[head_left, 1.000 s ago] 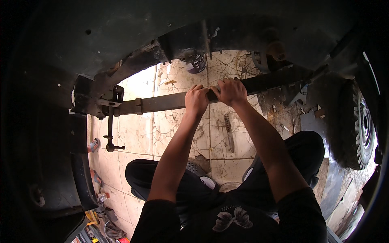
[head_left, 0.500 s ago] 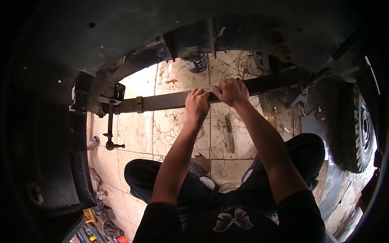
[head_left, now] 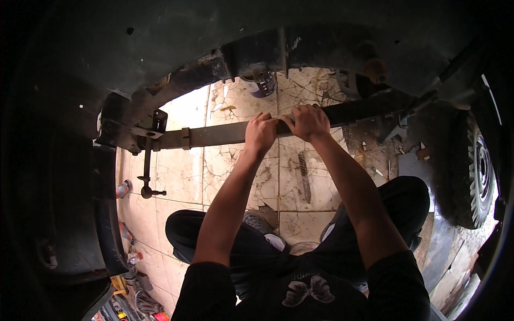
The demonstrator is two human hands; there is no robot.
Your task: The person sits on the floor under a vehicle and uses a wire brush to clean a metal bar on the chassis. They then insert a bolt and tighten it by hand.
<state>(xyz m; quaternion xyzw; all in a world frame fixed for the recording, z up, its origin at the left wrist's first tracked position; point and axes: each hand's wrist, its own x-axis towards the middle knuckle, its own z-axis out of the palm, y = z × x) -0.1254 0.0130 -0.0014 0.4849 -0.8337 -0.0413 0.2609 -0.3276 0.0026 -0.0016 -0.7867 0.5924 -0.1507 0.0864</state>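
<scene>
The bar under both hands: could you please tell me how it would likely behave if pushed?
The bar is probably stiff and heavy, as it looks thick and metallic. It seems unlikely to roll, given its flat faces. It may shift little, since its left end appears to meet the bracket.

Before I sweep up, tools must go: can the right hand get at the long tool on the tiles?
Probably yes, once free: the right hand is on the dark bar now, but the long tool lies on the tiles with nothing visible covering it.
</scene>
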